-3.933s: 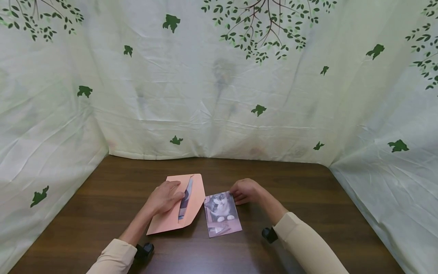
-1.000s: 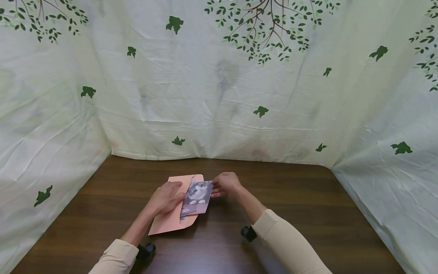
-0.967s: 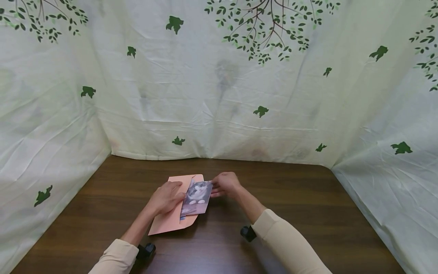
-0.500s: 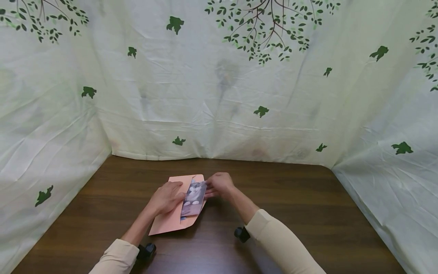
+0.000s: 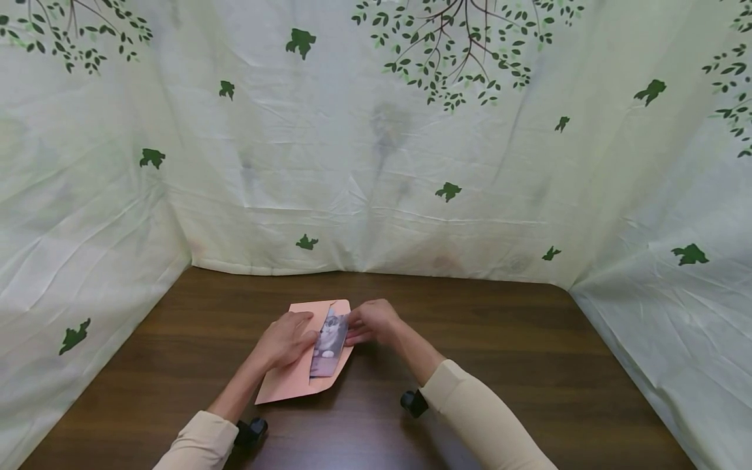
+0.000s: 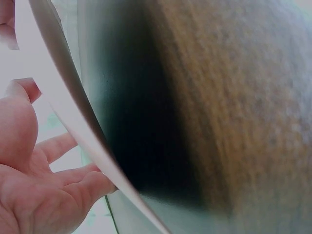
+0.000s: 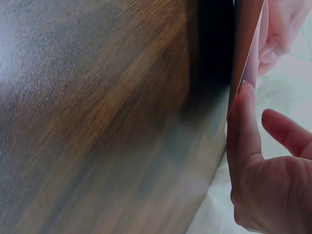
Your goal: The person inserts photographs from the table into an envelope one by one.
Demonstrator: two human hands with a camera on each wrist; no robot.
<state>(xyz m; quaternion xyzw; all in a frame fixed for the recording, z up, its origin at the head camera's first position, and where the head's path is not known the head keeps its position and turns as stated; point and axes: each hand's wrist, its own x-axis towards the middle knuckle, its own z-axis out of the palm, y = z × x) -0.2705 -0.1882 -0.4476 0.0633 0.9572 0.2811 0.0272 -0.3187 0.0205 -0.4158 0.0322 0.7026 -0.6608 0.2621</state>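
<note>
My left hand (image 5: 286, 341) holds a salmon-pink envelope (image 5: 284, 384) tilted above the table, its thumb across the front and the other fingers behind. A photo card of a grey-and-white cat (image 5: 330, 343) sits mostly inside the envelope's mouth, with a strip showing before the flap. At that card's right edge are the fingers of my right hand (image 5: 376, 321), straight and pushing. The right wrist view shows a finger of this hand (image 7: 268, 190) against the flap, the thumb standing apart. In the left wrist view the envelope (image 6: 73, 112) appears edge-on.
Below lies a dark brown wooden table (image 5: 499, 339). A pale curtain (image 5: 388, 215) printed with green leaves hangs at the back and both sides. Black wrist cameras sit under both forearms, the right one (image 5: 414, 403) close over the table.
The cat photo card has gone from beside the envelope, leftward into its mouth, now deeper than half a second ago. My right hand has moved left with it; the left hand has kept its hold.
</note>
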